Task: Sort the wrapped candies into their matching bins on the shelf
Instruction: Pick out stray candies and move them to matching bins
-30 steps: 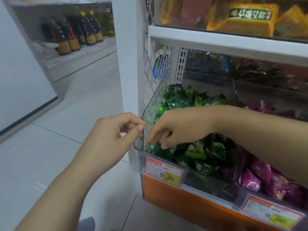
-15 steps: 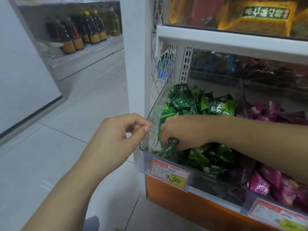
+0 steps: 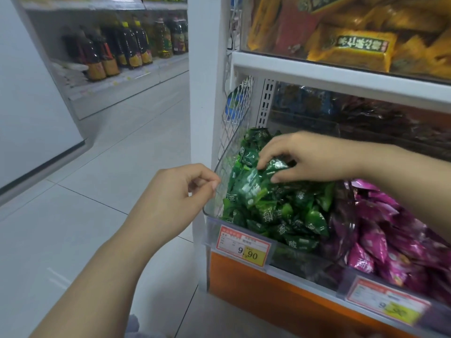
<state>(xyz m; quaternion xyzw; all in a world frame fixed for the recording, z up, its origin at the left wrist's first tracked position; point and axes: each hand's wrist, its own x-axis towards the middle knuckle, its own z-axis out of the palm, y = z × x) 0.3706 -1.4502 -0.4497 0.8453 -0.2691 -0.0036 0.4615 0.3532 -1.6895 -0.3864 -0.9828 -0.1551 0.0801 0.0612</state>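
Note:
A clear bin [image 3: 212, 217] at the shelf's left end is heaped with green wrapped candies [image 3: 288, 211]. To its right lies a bin of magenta wrapped candies [image 3: 380, 237]. My right hand [image 3: 305, 157] reaches over the green heap and pinches a green candy [image 3: 274, 167] between thumb and fingers near the top of the pile. My left hand [image 3: 175, 198] hovers just left of the bin's side wall, its thumb and forefinger pressed together; I see nothing held between them.
Price tags [image 3: 244, 245] hang on the orange shelf front [image 3: 268, 289]. The shelf above holds yellow and red packets [image 3: 353, 45]. A wire mesh panel [image 3: 238, 111] closes the shelf's left side. Across the tiled aisle [image 3: 85, 191] stand oil bottles [image 3: 127, 47].
My right hand has risen from the front of the green heap to its top, now with a green candy pinched. The left hand has held its place.

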